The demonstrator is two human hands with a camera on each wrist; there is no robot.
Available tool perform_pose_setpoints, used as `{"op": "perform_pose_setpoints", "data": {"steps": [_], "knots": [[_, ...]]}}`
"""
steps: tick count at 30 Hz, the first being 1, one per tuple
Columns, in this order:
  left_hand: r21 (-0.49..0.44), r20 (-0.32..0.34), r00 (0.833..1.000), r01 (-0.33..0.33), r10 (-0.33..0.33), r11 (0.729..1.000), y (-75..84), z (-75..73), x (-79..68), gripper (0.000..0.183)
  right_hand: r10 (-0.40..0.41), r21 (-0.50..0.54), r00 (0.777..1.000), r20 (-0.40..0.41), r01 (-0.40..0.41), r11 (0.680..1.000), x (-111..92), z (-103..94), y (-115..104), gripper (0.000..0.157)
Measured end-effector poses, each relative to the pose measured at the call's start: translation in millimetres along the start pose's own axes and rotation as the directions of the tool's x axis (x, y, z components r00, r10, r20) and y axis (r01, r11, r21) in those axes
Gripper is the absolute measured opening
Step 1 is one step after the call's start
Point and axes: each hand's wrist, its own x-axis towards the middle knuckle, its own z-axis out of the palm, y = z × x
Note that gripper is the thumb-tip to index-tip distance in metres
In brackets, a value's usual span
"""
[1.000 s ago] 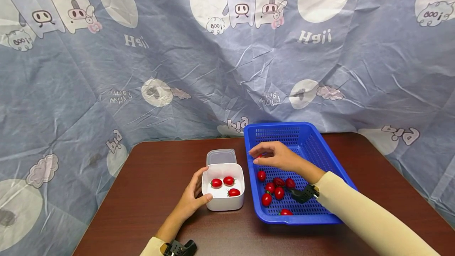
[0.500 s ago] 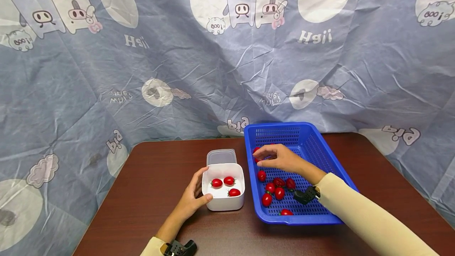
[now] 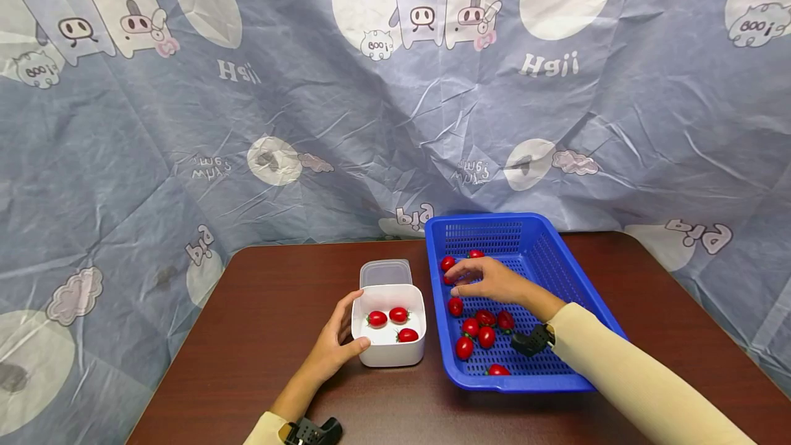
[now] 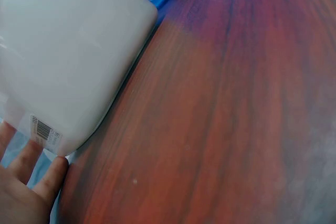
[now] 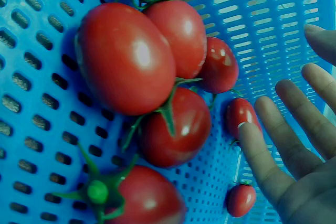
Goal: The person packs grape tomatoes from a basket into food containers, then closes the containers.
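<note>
My left hand (image 3: 331,342) holds the left side of a square white container (image 3: 392,357), thumb at its near side and fingers toward the back. In the left wrist view, fingertips (image 4: 56,167) touch the container wall close to a barcode label. Three cherry tomatoes, one of them the front tomato (image 3: 407,335), lie inside. Over the left part of a blue plastic basket (image 3: 525,382) hovers my right hand (image 3: 491,280), bent downward, with nothing held. Its spread fingers are beside a small tomato (image 5: 240,116) in the right wrist view; larger tomatoes (image 5: 126,59) are nearer the camera.
Behind the container lies a translucent lid (image 3: 384,273). Several more tomatoes (image 3: 486,337) are scattered over the basket floor, one at its front wall. A brown wooden table (image 3: 266,307) carries everything, and a printed blue-grey cloth (image 3: 346,191) hangs behind it.
The right hand has shifted slightly right and toward the near side, uncovering tomatoes at the basket's back left. The left hand and the container stay in place.
</note>
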Motion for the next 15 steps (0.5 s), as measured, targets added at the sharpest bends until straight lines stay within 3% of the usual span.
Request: {"op": "perform_pose_setpoints", "data": {"steps": [15], "knots": [[-0.008, 0.001, 1.0, 0.004, -0.004, 1.0, -2.6, -0.4, -0.1, 0.08, 0.073, 0.037, 0.994, 0.083, -0.076, 0.996, -2.8, 2.7, 13.5, 0.04]]}}
